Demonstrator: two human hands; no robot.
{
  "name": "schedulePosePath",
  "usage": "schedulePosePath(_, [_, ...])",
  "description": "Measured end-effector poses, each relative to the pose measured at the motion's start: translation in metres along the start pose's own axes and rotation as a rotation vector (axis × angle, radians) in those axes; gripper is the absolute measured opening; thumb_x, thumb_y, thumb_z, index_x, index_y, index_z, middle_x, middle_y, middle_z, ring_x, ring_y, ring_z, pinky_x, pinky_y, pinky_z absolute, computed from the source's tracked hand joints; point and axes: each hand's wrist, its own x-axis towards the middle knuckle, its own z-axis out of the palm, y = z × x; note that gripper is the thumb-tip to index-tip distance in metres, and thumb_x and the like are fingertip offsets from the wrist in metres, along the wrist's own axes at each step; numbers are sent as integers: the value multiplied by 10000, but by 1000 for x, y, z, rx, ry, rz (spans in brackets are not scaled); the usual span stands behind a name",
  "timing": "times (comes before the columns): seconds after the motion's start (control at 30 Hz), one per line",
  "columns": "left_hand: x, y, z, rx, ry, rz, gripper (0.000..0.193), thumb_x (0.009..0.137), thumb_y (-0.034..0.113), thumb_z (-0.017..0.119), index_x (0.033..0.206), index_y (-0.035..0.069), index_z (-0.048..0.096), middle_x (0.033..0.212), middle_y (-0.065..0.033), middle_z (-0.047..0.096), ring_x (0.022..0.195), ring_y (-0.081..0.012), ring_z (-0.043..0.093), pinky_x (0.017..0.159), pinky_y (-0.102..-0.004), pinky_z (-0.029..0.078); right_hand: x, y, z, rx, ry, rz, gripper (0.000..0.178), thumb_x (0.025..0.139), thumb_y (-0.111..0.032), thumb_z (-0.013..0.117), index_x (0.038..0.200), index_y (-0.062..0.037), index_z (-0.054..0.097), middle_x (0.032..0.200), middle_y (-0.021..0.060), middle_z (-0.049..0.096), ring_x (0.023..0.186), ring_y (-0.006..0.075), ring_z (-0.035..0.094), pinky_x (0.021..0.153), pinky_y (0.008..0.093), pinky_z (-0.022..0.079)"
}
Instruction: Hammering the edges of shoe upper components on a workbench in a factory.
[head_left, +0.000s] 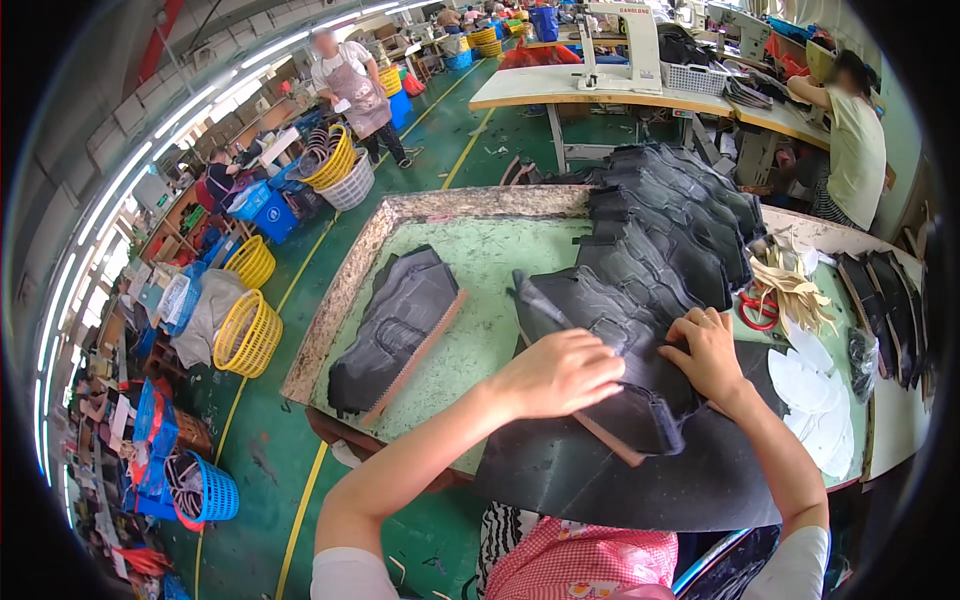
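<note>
A dark leather-like panel [643, 425] with a brown strip along its lower edge lies in front of me, over a black sheet [610, 490]. My left hand [570, 373] is closed above the panel, fingers curled inward; whatever they pinch is hidden. My right hand [705, 350] bends its fingers and thumb over the panel's right side, gripping it. Behind both hands, a long row of overlapping dark panels [670, 215] runs to the table's far edge. Another dark panel bundle [395, 325] with a brown toothed edge lies apart on the left.
The green tabletop [480, 240] has a worn raised rim [335, 300]. Right of my hands are red-handled scissors [758, 312], beige strips [790, 280], white oval pieces [815, 400] and dark curved pieces [885, 315]. A sewing machine [625, 50] stands beyond; people work nearby.
</note>
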Motion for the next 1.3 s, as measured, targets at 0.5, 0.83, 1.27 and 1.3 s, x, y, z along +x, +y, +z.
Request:
schedulePosePath(0.5, [-91,100,46,-440,-256,-800,245,1020,320,621,1049,80,584,834,-139,713,720,-371,689,633,-464,518,-99,18,-41,94,-159,83,234,824,4,653,1034,-7,550,978,182,577,956,405,588,878,451,476])
schedulePosePath(0.83, [-68,112,46,-600,-48,-888,224,930,207,776,1084,54,723,753,-108,687,629,-164,664,594,-316,509,-153,6,-99,615,-376,894,183,1010,-197,655,1026,-21,610,687,-4,485,611,86,469,530,312,377])
schedulePosePath(1.27, [-42,93,72,-253,-156,-677,200,792,196,815,981,146,771,854,13,648,894,-225,561,755,-379,410,-125,-74,-65,547,-669,207,168,984,-81,667,1069,-3,545,801,204,670,712,368,720,550,412,516])
schedulePosePath(1.3, [-42,88,72,-271,-164,-651,183,790,197,816,963,153,775,850,17,648,890,-221,562,759,-376,410,-128,-72,-63,597,-685,241,168,991,-90,665,1066,1,545,782,198,669,688,368,717,542,419,509])
